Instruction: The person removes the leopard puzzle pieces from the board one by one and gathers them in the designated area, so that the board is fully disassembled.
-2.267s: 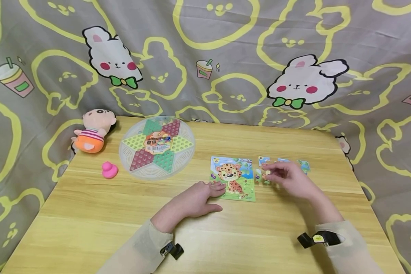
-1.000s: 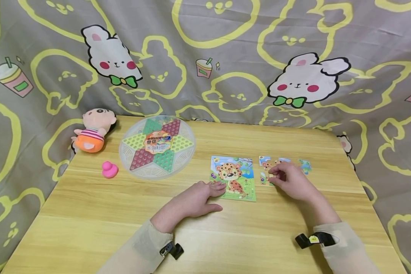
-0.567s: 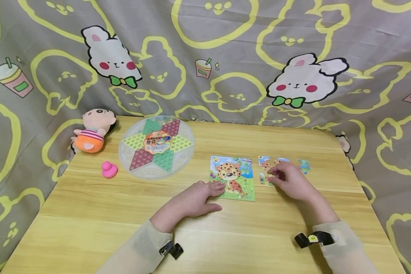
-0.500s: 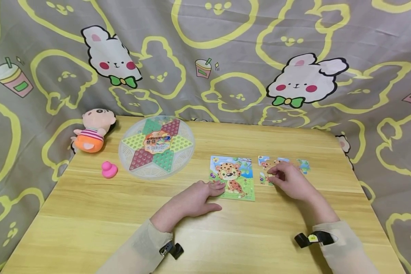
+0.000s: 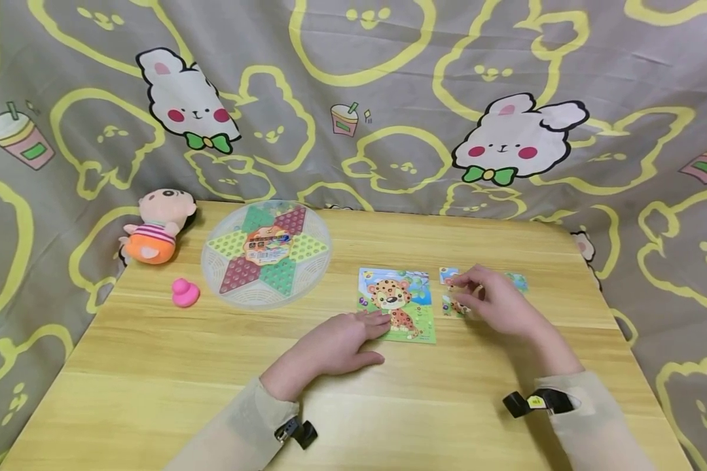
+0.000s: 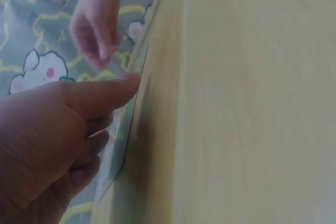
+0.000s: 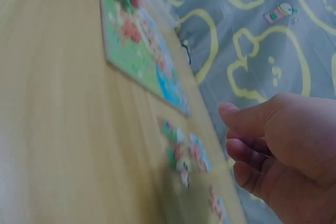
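A square leopard picture board (image 5: 418, 314), printed in blue and green, lies on the table in the head view. My left hand (image 5: 347, 340) rests its fingers on the board's lower left edge, the thumb extended on the near side. To the right, small loose jigsaw pieces lie apart from the board: a lower one with a spotted body (image 5: 461, 307) and an upper left corner piece (image 5: 447, 274). Just above them hovers my right hand (image 5: 503, 304), thumb and fingers loosely bent. The right wrist view shows no piece between its fingertips. Part of the pieces is hidden behind it.
A round Chinese checkers board (image 5: 324, 268) lies left of the picture board. Farther left are a pink rubber duck (image 5: 185, 293) and a plush doll (image 5: 156, 232). Beyond the right hand is a blue-green piece (image 5: 516, 282). A patterned curtain (image 5: 389, 190) hangs behind the wooden table (image 5: 212, 392).
My right hand first slid the lower left pieces slightly right, then lifted off them a little, up and left. My left hand has stayed on the board. The head view has shifted slightly.
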`<state>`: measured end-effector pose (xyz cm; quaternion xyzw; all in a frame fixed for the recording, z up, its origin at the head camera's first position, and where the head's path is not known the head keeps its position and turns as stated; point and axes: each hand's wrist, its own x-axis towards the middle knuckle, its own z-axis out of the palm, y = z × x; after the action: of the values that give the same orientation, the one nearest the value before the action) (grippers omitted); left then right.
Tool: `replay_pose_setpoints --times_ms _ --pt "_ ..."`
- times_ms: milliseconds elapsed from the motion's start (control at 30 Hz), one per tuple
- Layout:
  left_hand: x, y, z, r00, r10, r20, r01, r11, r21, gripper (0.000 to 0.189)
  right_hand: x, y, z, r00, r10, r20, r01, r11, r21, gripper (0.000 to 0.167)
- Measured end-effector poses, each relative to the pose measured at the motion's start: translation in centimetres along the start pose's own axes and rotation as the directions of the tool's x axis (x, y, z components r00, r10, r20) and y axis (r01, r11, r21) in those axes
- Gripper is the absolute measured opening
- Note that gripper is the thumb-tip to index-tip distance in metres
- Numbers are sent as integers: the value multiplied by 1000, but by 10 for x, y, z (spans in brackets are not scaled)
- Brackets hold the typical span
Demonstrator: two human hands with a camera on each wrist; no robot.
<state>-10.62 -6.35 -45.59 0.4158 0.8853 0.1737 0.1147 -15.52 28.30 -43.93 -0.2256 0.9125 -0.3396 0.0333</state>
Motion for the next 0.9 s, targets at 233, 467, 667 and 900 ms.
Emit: replay_pose_setpoints --times_ms 233,467,667,900 --pt "10 11 0 999 43 3 -43 999 -28 68 18 -24 6 996 -45 71 45 999 -3 21" --pt "18 9 6 999 46 22 -45 998 -52 71 40 -39 26 979 -83 187 77 996 39 26" --pt "19 5 10 998 34 47 -31 998 -52 65 59 -42 45 953 -142 267 137 990 34 29" --pt "23 5 12 998 19 52 -15 996 -87 65 66 -42 53 956 -114 271 121 993 -8 38"
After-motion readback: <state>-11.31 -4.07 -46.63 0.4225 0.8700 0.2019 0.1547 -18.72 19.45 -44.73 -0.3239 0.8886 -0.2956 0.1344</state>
